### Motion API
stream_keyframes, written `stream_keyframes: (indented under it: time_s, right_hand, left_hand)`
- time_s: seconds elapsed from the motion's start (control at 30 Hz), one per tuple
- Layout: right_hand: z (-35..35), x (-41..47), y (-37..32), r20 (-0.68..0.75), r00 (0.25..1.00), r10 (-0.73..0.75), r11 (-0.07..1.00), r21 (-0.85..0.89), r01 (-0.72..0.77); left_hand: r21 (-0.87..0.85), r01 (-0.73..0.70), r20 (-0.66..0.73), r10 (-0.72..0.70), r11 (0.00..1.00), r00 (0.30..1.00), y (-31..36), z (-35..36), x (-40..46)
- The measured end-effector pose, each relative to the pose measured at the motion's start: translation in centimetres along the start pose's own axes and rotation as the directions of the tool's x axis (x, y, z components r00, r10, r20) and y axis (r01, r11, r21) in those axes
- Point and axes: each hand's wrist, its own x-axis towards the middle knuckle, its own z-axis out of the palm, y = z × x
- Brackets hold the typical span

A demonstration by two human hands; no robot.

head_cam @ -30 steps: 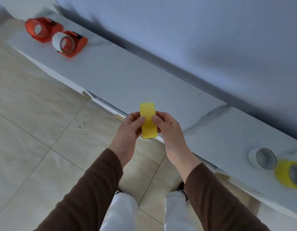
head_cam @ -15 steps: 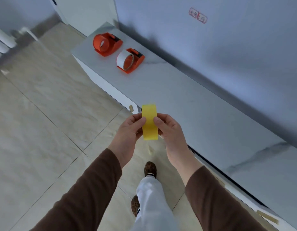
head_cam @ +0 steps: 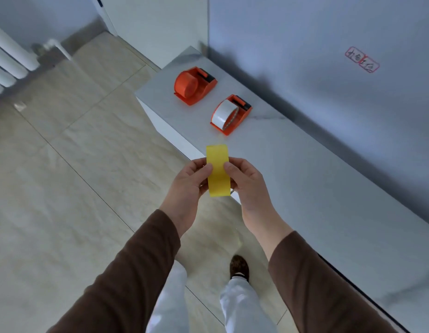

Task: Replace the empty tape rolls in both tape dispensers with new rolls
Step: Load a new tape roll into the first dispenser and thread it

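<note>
Yellow tape roll [head_cam: 217, 170] in both hands [head_cam: 217, 186]; 2 dispensers [head_cam: 213, 102] beyond.

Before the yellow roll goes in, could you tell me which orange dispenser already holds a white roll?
The nearer dispenser; the farther dispenser shows only orange.

I see long dark brown sleeves [head_cam: 136, 267] on both of my arms, pushed back a little so the wrists are bare. Below them are loose white trousers [head_cam: 242, 306], and one dark, speckled shoe [head_cam: 239, 266] shows at the cuff.
</note>
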Motion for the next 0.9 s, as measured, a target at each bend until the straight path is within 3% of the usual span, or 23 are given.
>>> stream_keyframes:
  time_s: [0.37, 0.9]
  right_hand:
    - [13.1, 5.7, -2.5, -0.088, 0.996, 0.011, 0.995, 0.097, -0.002]
    - [16.3, 16.3, -8.4, -0.227, 0.974, -0.011, 0.956, 0.283, 0.077]
  left_hand:
    - [0.123, -0.002, 0.104, -0.011, 0.992, 0.995, 10.4, -9.4, 6.8]
    - [0.199, 0.046, 0.205, -0.087, 0.979, 0.975, 19.3, -6.7, 19.3]
